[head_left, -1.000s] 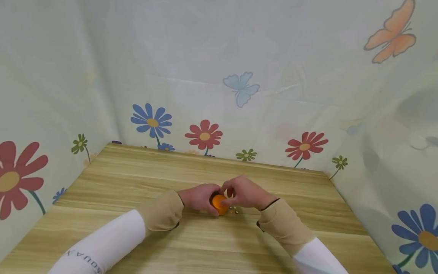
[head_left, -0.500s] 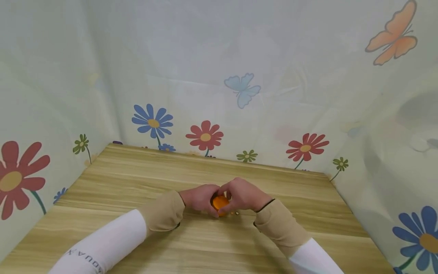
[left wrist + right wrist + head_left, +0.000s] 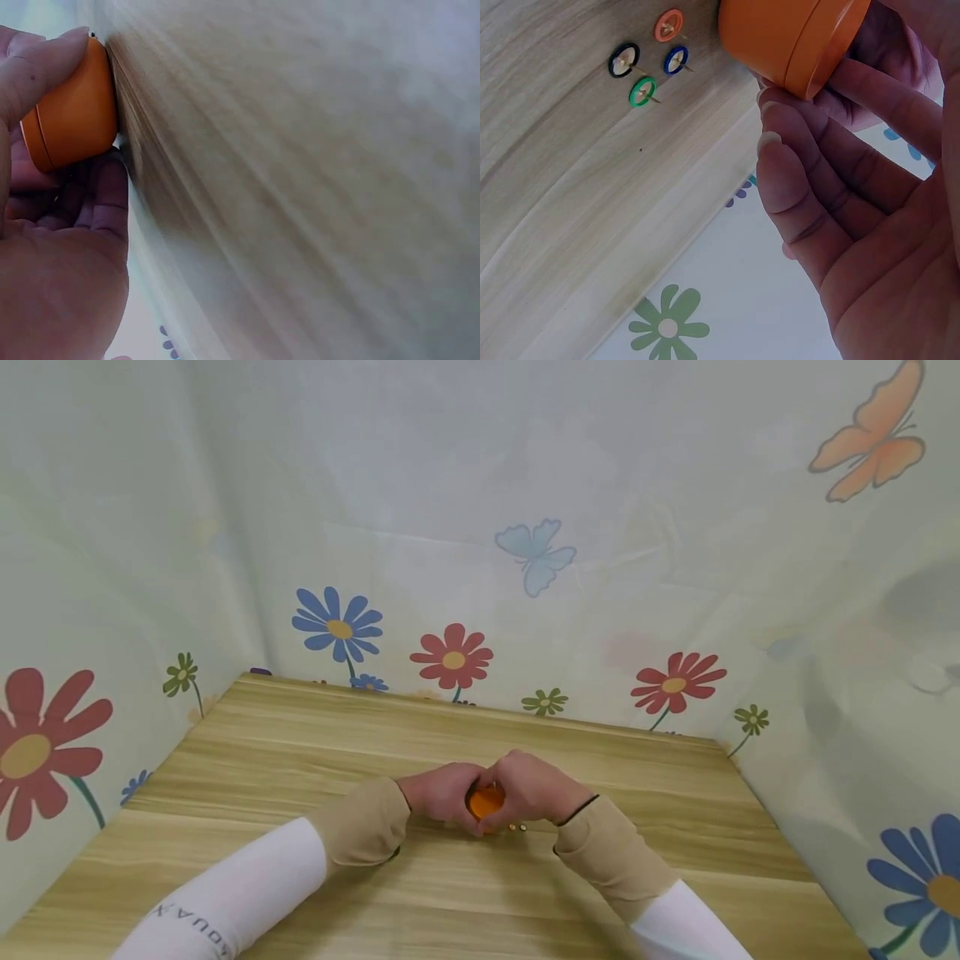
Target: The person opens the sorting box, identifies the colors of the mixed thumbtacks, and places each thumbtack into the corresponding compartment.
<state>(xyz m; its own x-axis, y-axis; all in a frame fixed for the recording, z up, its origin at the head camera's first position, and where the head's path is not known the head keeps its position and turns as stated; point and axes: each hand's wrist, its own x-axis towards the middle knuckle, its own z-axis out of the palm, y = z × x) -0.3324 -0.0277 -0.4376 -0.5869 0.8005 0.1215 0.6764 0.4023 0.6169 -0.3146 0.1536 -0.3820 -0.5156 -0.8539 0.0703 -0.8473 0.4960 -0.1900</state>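
Observation:
A round orange container [image 3: 486,806] with a seam below its lid stands on the wooden table between both hands. My left hand [image 3: 442,795] grips its side, thumb on one side and fingers curled behind, as the left wrist view shows with the container [image 3: 79,112]. From the right, my right hand [image 3: 534,789] curls thumb and index finger round the lid [image 3: 836,45]. Its other fingers are bent, with tips close to the container. Beside the container lie several drawing pins, points up: a black one [image 3: 613,64], an orange one [image 3: 659,28], a blue one [image 3: 669,63] and a green one [image 3: 634,93].
The wood-grain table [image 3: 315,727] reaches back to a pale curtain [image 3: 420,485] printed with flowers and butterflies. That curtain also hangs along the left and right sides.
My right hand has moved slightly left and closed round the container's top, covering some of the pins in the head view. The left hand keeps its grip almost in place.

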